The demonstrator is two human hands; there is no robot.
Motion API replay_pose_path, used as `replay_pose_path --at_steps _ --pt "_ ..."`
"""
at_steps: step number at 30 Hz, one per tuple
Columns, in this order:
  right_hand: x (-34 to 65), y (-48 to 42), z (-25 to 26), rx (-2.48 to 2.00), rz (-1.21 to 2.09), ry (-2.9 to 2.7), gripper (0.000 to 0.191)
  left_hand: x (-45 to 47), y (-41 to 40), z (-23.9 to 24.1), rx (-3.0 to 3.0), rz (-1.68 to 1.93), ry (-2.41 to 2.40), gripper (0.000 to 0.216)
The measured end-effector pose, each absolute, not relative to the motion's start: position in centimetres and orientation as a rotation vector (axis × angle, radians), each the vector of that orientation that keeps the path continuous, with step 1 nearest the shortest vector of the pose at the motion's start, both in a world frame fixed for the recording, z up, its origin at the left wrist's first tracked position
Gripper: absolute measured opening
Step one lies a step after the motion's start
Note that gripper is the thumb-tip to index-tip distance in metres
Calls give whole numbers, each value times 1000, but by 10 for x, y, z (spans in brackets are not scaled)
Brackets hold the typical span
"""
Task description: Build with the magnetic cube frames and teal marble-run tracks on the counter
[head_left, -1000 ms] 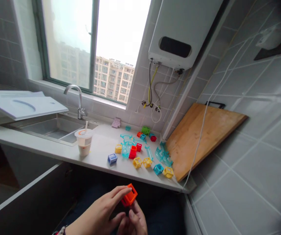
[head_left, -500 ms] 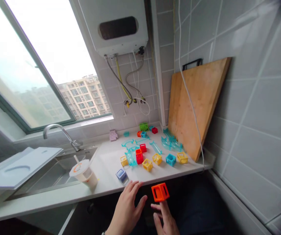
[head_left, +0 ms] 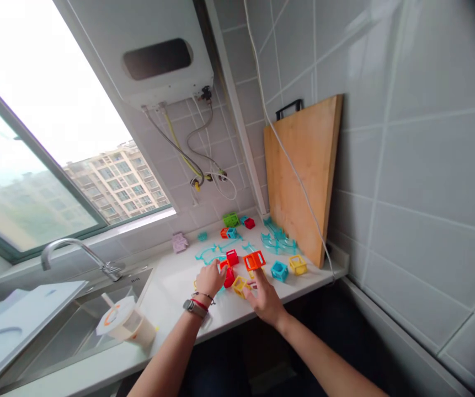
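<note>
My right hand (head_left: 263, 296) holds an orange open-frame cube (head_left: 254, 260) at its fingertips, just above the white counter (head_left: 171, 284). My left hand (head_left: 211, 277), with a watch on its wrist, is closed over the red cubes (head_left: 230, 266) and a clear teal track piece in the middle of the pile. Yellow cubes (head_left: 239, 285), a blue cube (head_left: 279, 271) and another yellow cube (head_left: 298, 264) lie around both hands. More small coloured cubes (head_left: 232, 220) and teal track pieces (head_left: 276, 240) sit further back by the wall.
A wooden cutting board (head_left: 303, 176) leans on the tiled wall at the right, with a white cable across it. A lidded drink cup with straw (head_left: 124, 326) stands near the sink (head_left: 75, 325) and tap (head_left: 80, 255). A water heater (head_left: 146, 55) hangs above.
Both hands have moved forward from below the counter edge onto the counter. The orange cube went with my right hand; my left hand now rests on the red cubes. The view swung left.
</note>
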State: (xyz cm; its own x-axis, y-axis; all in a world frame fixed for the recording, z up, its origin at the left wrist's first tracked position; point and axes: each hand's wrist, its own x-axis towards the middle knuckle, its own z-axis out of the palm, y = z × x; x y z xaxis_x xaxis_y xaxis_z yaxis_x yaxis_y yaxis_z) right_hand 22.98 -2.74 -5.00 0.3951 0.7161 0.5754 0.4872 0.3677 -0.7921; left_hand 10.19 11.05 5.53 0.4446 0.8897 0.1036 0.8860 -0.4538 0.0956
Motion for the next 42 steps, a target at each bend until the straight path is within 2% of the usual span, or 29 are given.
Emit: replay_pose_path --at_steps 5,12,28,42 --pt "232 -7 -72 -1314 228 -1246 77 121 131 44 2614 61 1706 55" --pt "233 -16 -61 -1318 171 -1351 75 124 141 34 2581 10 1696 36" --pt "232 -10 -70 -1416 82 -1362 83 105 147 40 2632 77 1486 36" --pt "231 -13 -64 -1371 87 -1343 75 117 149 32 2782 -89 1389 34"
